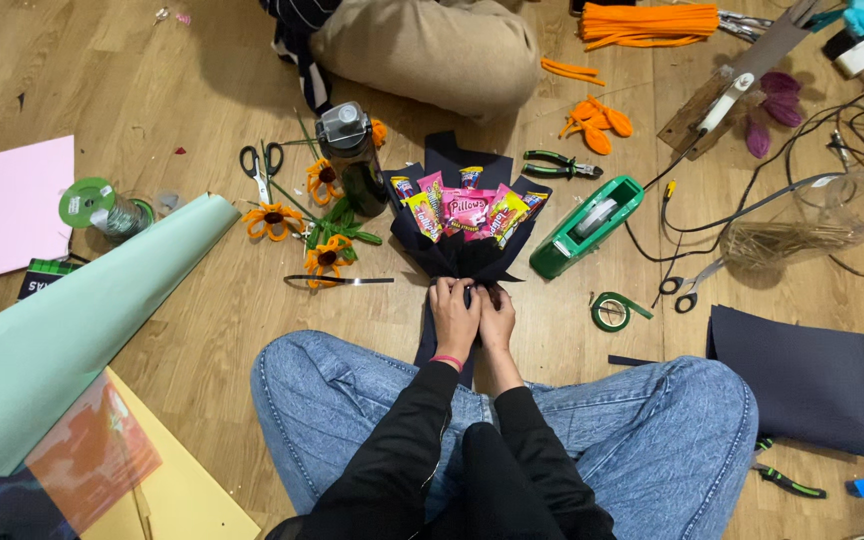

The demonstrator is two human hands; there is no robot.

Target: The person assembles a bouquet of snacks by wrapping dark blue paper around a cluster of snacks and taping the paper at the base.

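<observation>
Where the dark wrapping narrows at frame centre, both hands meet, pinching the neck of the snack bouquet [468, 225] so the paper folds stay gathered. Left hand [452, 312], pink band at the wrist, closed over the left side of the neck; right hand [498, 315] pressed against it, fingers curled onto the same spot. Laid flat on the wooden floor [192, 90], packets fanned toward the top of the frame, stem end pointing down between the crossed jeans-clad legs [652, 430], probably for steady pressure from above.

Arranged within arm's reach around it: green tape dispenser [586, 226] just right of the bouquet, small roll of green tape [612, 312] below that, green-handled pliers [560, 165] above. Left of centre, a dark water bottle [354, 158] standing beside orange paper flowers [324, 225], with black scissors [262, 165] further left. Large mint paper roll [72, 330] slanting across the lower left, pink sheet [7, 205] at the left edge. Dark paper sheet [802, 375] lower right, glass jar [822, 220] lying on its side in the right part. Another person's knee in beige [432, 50] at top centre.
</observation>
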